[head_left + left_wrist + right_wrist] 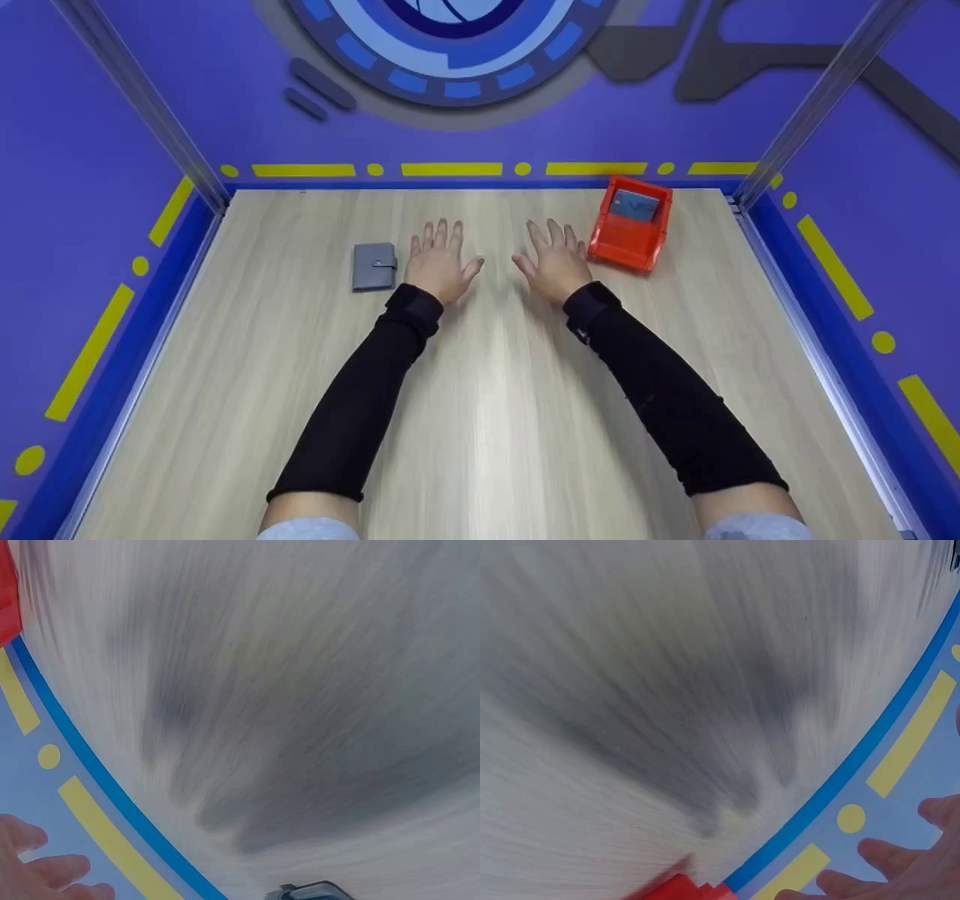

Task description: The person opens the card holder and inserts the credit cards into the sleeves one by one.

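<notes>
My left hand [437, 266] is spread palm down over the table, fingers straight, holding nothing. Just left of it lies a closed grey wallet [373, 267] with a snap strap; only its edge [315, 891] shows at the bottom of the left wrist view. My right hand [555, 264] is spread the same way and grips nothing, its fingertips close to a red plastic bin [626, 246]. Inside the bin, at its far end, rests a blue-grey card [634, 205]. Finger shadows fall on the table in both wrist views.
The pale wooden table [487, 420] is enclosed by blue panels with yellow dashes at the back [451, 169] and sides. Metal posts [742, 199] stand at the far corners. The bin sits close to the back wall.
</notes>
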The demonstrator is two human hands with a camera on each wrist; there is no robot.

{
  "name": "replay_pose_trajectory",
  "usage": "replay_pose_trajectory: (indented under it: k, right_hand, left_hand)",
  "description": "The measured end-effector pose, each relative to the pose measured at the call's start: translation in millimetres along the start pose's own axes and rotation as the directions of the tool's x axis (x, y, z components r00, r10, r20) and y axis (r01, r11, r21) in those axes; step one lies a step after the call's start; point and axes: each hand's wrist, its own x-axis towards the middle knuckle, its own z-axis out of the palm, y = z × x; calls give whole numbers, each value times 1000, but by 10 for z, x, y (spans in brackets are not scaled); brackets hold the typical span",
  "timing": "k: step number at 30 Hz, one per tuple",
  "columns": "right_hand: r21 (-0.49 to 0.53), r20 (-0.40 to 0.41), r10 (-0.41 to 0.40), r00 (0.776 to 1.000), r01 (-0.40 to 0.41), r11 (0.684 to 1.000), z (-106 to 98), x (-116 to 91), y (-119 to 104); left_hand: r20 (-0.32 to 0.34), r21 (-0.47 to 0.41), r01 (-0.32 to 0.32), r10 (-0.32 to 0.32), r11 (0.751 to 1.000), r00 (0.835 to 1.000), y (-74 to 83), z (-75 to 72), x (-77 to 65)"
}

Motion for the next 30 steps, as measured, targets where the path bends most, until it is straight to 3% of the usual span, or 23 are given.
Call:
replay_pose_trajectory:
  k: [10,15,19,23,26,30]
  right_hand:
    - [-8,2,2,1000,-2,1000,-41,17,0]
    - [14,0,4,1000,-4,1000,-51,-15,19]
    - [14,23,21,1000,-21,1000,-49,-45,44]
    - [5,45,37,998,-37,999,-63,-63,54]
    - [12,54,36,998,-37,999,-83,-69,44]
    - [13,62,20,998,-21,1000,-83,-88,33]
  left_hand:
    - [-30,-17,-10,9,1000,1000,-33,-79,-36]
    - [-105,-41,-15,11,999,994,-173,-193,-70]
    - [-158,-137,6,-28,991,987,-391,-288,-129]
    - [-183,-177,55,-88,983,979,-696,-336,-192]
    - [-153,-169,143,-169,975,974,-938,-344,-234]
    - [-56,-158,264,-275,952,960,-1191,-317,-284]
